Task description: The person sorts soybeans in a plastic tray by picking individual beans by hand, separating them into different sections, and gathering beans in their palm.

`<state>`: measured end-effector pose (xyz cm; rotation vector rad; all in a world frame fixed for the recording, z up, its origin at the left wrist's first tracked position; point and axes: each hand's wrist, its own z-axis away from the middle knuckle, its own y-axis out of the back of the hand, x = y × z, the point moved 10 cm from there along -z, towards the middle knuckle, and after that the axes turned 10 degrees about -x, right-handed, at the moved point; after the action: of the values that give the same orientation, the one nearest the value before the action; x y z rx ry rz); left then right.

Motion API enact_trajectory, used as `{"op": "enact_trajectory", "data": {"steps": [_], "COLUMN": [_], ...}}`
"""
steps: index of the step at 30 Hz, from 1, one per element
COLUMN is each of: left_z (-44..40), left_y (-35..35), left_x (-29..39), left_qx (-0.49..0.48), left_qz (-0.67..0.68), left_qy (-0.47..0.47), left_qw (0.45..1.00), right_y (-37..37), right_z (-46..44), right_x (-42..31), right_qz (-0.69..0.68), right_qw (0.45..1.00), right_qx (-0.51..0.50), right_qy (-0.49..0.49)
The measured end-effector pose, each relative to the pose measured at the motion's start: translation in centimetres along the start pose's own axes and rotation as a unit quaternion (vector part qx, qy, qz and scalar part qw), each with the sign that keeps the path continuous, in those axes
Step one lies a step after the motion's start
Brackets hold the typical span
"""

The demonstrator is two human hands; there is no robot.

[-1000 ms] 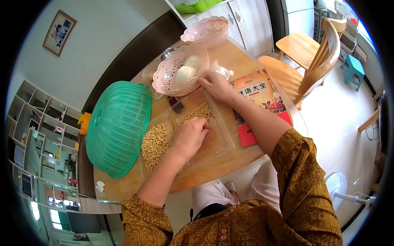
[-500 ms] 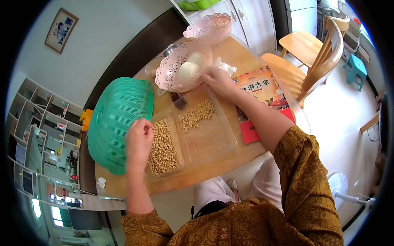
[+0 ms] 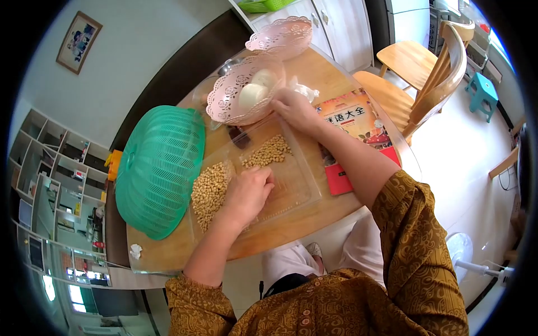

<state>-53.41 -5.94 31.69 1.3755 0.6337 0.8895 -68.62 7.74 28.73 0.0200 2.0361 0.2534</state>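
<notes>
My left hand (image 3: 246, 193) hovers over the seam between two clear plastic trays, its fingers curled together; whatever they pinch is hidden. Under and left of it, a heap of soybeans (image 3: 208, 193) fills the left tray. A smaller group of soybeans (image 3: 269, 151) lies at the far end of the right clear tray (image 3: 288, 187). My right hand (image 3: 294, 110) has its fingers bent closed at the rim of a pink lacy basket (image 3: 224, 101), close to the right tray's far edge; its fingertips are partly hidden. White rounded things (image 3: 253, 95) sit in the basket.
On the left stands a green mesh food cover (image 3: 159, 168). A red and orange book (image 3: 356, 126) lies under my right forearm. Behind are a second pink basket (image 3: 286, 39) and crumpled white tissue (image 3: 304, 89). Wooden chairs (image 3: 443, 78) stand to the right.
My left hand has moved right, from the left edge of the soybean heap to the seam between the trays. My right hand stays by the pink basket. The view has shifted slightly.
</notes>
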Motion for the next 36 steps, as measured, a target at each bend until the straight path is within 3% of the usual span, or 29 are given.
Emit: {"op": "enact_trajectory", "data": {"steps": [11, 16, 23, 26, 31, 36], "left_z": [-1.1, -1.9, -1.8, -1.5, -1.3, -1.1], "left_y": [1.0, 0.3, -0.1, -0.5, -0.4, -0.4], "left_x": [-2.5, -1.5, -1.3, -1.6, -0.3, -0.5], "left_qx": [0.04, 0.016, -0.01, -0.027, -0.031, -0.033], "left_qz": [0.073, -0.015, -0.027, 0.045, -0.045, -0.033], "left_qy": [0.05, 0.013, 0.017, 0.002, 0.004, 0.001], "left_qw": [0.995, 1.0, 0.999, 0.999, 0.999, 0.999], "right_y": [0.2, 0.1, 0.2, 0.1, 0.2, 0.1], "right_z": [-0.1, -0.1, -0.2, -0.2, -0.1, -0.2], "right_x": [-0.2, 0.0, 0.0, -0.1, -0.2, -0.1], "right_qz": [0.036, 0.02, 0.039, 0.03, 0.029, 0.01], "right_qw": [0.999, 1.0, 0.999, 0.999, 0.999, 1.0], "right_qx": [0.012, 0.011, 0.02, 0.023, 0.025, 0.009], "right_qy": [0.008, 0.002, 0.015, 0.023, 0.029, 0.013]}}
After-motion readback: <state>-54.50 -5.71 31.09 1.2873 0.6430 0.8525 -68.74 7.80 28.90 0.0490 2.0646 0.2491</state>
